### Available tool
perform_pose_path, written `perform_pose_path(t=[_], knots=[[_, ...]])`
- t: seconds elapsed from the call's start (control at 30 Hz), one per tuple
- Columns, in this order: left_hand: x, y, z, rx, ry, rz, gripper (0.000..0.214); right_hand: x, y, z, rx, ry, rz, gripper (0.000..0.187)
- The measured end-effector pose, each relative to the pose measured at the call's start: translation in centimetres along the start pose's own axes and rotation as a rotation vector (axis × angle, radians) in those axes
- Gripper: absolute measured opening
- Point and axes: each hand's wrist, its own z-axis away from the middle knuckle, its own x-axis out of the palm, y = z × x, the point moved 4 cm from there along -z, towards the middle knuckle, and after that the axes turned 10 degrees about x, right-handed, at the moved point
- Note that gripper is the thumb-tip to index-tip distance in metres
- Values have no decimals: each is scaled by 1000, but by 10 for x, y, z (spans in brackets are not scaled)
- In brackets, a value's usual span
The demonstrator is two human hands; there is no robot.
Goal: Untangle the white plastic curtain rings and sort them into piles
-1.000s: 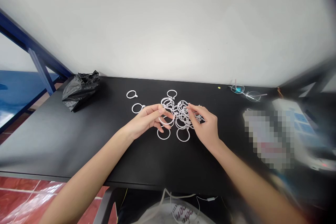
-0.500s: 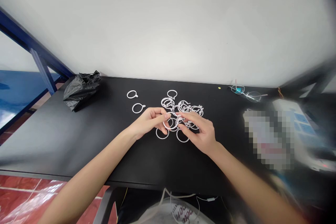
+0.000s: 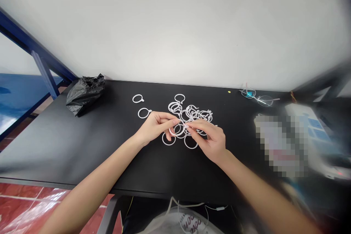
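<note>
My left hand [image 3: 155, 128] pinches the left side of a white curtain ring [image 3: 172, 133] between thumb and fingers. At the ring's right end, the thumb and fingertips of my right hand [image 3: 210, 137] close on its small tab or clasp. The fingertips partly hide that joint. Just behind and below my hands lies a loose pile of similar white rings [image 3: 194, 111], several of them overlapping. Two single rings lie apart to the left, one ring [image 3: 138, 98] farther back and the other ring [image 3: 143, 113] near my left wrist.
A crumpled black plastic bag [image 3: 86, 93] sits at the back left of the black table [image 3: 115, 117]. Eyeglasses [image 3: 256, 97] rest at the back right, near a blurred white and blue box [image 3: 315, 128]. A white wall [image 3: 175, 36] rises behind. A printed clear bag [image 3: 189, 221] is below the front edge.
Both hands stay over the pile. My right fingertips have shifted slightly down and left at the ring's clasp, and the held ring has tilted a little.
</note>
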Motion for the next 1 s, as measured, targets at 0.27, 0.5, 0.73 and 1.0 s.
perform_pose_path(t=[0.27, 0.5, 0.73, 1.0], knots=[[9, 6, 5, 198, -35, -76, 52, -3, 2, 0, 74, 91, 21, 27], [10, 14, 11, 442, 55, -443, 49, -4, 0, -1, 61, 130, 15, 23], [12, 20, 14, 537, 75, -570, 45, -5, 1, 0, 50, 128, -18, 23], [13, 18, 15, 549, 65, -574, 42, -6, 2, 0, 40, 121, -20, 21]])
